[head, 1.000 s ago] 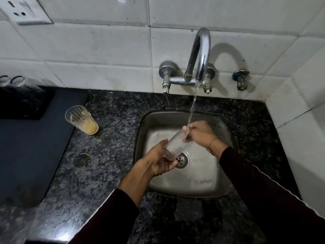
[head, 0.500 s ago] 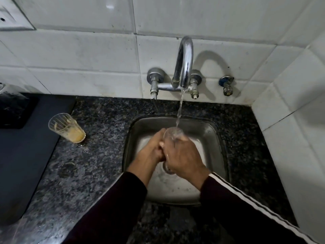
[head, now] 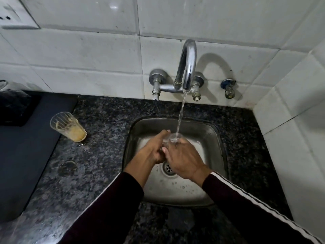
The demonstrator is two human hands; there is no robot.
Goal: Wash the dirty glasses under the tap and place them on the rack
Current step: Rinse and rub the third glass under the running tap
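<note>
At the far left, a dark flat mat [head: 26,155] covered the counter, with a black rack-like object [head: 15,106] at its back edge, too dim to make out. Just beside the mat, on the speckled black granite counter [head: 91,164], stood a clear ribbed tumbler [head: 67,126] smeared with yellowish residue pooled at its bottom. Further right, a square stainless steel sink [head: 207,131] sat in the counter. Over it, the person's left hand [head: 151,152] and right hand [head: 184,159], both in dark sleeves, were wrapped around a clear drinking glass [head: 173,138], fingers curled on it from either side. The glass was held upright above the round drain [head: 168,168], mostly hidden by the hands, its rim showing. A thin stream of water [head: 181,117] fell from the curved chrome wall tap [head: 187,67] straight into the glass. On the white tiled wall [head: 88,55], right of the tap, was a small separate valve [head: 228,88].
</note>
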